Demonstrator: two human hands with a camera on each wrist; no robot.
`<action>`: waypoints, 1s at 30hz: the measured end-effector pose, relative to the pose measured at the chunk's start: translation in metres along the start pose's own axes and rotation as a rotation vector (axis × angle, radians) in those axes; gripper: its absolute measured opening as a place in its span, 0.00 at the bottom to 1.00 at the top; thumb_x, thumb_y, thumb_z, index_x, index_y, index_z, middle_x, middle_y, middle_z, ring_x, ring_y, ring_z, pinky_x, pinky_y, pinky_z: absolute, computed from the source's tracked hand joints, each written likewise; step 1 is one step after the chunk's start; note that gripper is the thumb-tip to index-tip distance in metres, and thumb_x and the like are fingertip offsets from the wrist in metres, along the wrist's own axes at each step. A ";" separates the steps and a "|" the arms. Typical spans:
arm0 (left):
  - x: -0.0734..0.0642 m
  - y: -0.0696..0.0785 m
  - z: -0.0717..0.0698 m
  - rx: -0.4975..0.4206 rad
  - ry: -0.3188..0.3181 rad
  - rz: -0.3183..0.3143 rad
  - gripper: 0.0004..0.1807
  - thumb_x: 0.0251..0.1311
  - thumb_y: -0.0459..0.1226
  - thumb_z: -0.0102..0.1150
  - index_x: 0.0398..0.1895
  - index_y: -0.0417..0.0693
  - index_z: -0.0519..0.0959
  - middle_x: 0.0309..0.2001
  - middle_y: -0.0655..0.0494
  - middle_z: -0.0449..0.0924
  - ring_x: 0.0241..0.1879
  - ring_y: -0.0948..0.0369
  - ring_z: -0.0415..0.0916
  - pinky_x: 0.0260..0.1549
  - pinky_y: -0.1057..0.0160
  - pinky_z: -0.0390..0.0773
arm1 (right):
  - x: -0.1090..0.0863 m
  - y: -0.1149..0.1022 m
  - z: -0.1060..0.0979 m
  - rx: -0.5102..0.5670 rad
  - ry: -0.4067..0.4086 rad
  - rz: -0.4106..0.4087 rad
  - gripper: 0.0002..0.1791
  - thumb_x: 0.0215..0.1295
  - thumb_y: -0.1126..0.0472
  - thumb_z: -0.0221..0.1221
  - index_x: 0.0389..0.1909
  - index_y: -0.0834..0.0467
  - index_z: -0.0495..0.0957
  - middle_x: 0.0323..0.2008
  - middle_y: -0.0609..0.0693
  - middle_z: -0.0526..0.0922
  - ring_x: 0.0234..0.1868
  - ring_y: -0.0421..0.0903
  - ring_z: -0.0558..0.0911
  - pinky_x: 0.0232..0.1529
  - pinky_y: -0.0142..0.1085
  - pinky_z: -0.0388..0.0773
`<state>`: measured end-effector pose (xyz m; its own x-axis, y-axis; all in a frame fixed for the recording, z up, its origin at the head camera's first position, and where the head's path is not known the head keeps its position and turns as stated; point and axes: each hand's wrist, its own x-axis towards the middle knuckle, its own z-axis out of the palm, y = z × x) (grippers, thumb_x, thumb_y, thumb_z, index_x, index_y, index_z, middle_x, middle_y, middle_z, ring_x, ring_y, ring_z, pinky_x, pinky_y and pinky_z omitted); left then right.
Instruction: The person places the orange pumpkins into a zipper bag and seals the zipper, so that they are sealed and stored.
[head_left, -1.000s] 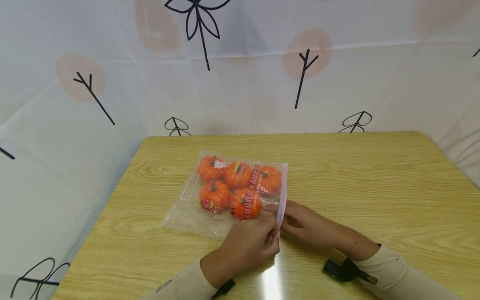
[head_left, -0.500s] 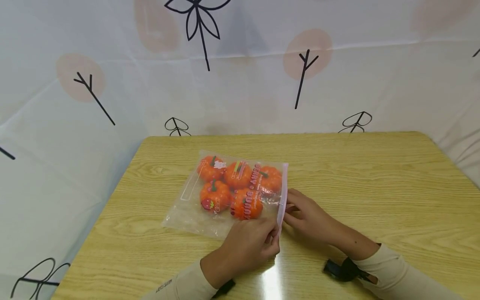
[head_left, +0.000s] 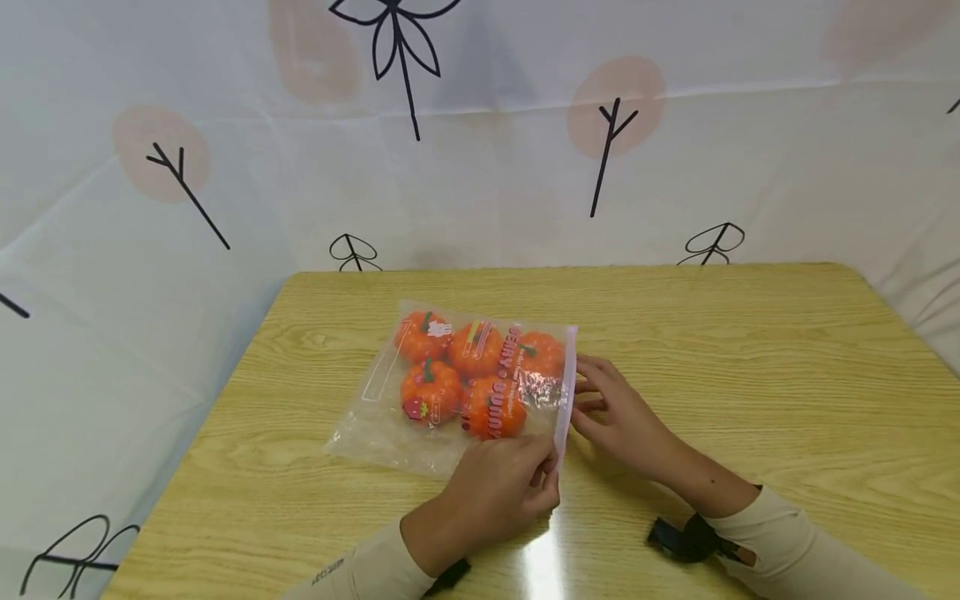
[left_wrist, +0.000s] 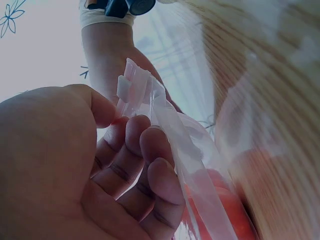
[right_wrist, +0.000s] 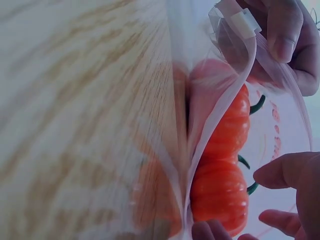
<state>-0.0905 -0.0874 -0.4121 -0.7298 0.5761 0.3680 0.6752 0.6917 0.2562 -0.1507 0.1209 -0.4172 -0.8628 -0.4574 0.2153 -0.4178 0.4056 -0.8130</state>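
A clear zip bag [head_left: 367,442] with pink print lies flat on the table, several small orange pumpkins [head_left: 431,390] with green stems inside it. Its pink zip strip [head_left: 567,383] runs along the right side. At the near corner of that strip, my left hand [head_left: 495,483] pinches the bag between thumb and fingers. A white slider [right_wrist: 245,22] sits on the strip close by. My right hand [head_left: 626,421] is at the bag's mouth, fingers spread and holding nothing. In the right wrist view the two lips stand apart, with pumpkins showing between them.
The wooden table [head_left: 750,350] extends on both sides of the bag. Behind it and to the left hangs a white cloth [head_left: 487,183] printed with plants. A dark strap device [head_left: 682,537] is on the right wrist.
My right hand has moved away from me along the zip strip, its fingers coming out from the bag's mouth to the edge. The left hand keeps its grip; the bag barely shifts.
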 end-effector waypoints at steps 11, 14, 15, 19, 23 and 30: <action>-0.001 -0.001 -0.001 0.004 0.009 0.011 0.06 0.53 0.41 0.63 0.28 0.58 0.74 0.20 0.71 0.66 0.19 0.76 0.57 0.18 0.79 0.52 | 0.003 0.008 0.001 0.074 -0.106 -0.033 0.43 0.68 0.66 0.60 0.79 0.55 0.49 0.77 0.61 0.52 0.60 0.64 0.78 0.53 0.44 0.81; -0.001 -0.001 -0.001 -0.001 0.007 0.015 0.06 0.53 0.41 0.63 0.28 0.58 0.74 0.20 0.71 0.67 0.19 0.76 0.57 0.18 0.79 0.52 | 0.003 0.009 0.002 0.143 -0.135 -0.033 0.45 0.69 0.67 0.59 0.80 0.54 0.45 0.77 0.61 0.52 0.62 0.65 0.77 0.55 0.44 0.80; -0.001 -0.001 -0.001 -0.004 0.005 0.015 0.06 0.53 0.41 0.63 0.28 0.57 0.75 0.20 0.70 0.68 0.19 0.76 0.57 0.18 0.79 0.52 | 0.003 0.009 0.002 0.165 -0.145 -0.024 0.45 0.69 0.67 0.59 0.80 0.53 0.44 0.77 0.61 0.53 0.63 0.66 0.76 0.55 0.44 0.80; -0.001 -0.001 -0.001 -0.013 -0.003 0.013 0.06 0.54 0.41 0.63 0.28 0.57 0.75 0.20 0.70 0.68 0.19 0.76 0.57 0.18 0.79 0.52 | 0.002 0.009 0.002 0.204 -0.173 0.025 0.45 0.69 0.66 0.59 0.80 0.51 0.44 0.76 0.62 0.53 0.65 0.67 0.73 0.57 0.43 0.79; -0.001 -0.002 0.000 -0.015 -0.007 0.011 0.06 0.53 0.41 0.63 0.28 0.58 0.75 0.20 0.70 0.69 0.19 0.76 0.57 0.18 0.79 0.52 | 0.002 0.009 0.002 0.180 -0.163 0.040 0.44 0.69 0.65 0.60 0.79 0.53 0.47 0.72 0.64 0.56 0.65 0.67 0.74 0.57 0.44 0.79; 0.000 -0.001 -0.001 -0.007 -0.007 0.011 0.05 0.53 0.41 0.63 0.29 0.58 0.75 0.20 0.71 0.67 0.20 0.76 0.57 0.18 0.79 0.52 | 0.002 0.006 0.000 0.138 -0.122 0.072 0.42 0.67 0.64 0.62 0.78 0.55 0.51 0.68 0.65 0.59 0.61 0.66 0.77 0.56 0.45 0.80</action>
<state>-0.0909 -0.0888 -0.4117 -0.7231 0.5867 0.3647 0.6839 0.6824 0.2583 -0.1552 0.1228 -0.4215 -0.8447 -0.5270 0.0934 -0.3061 0.3326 -0.8920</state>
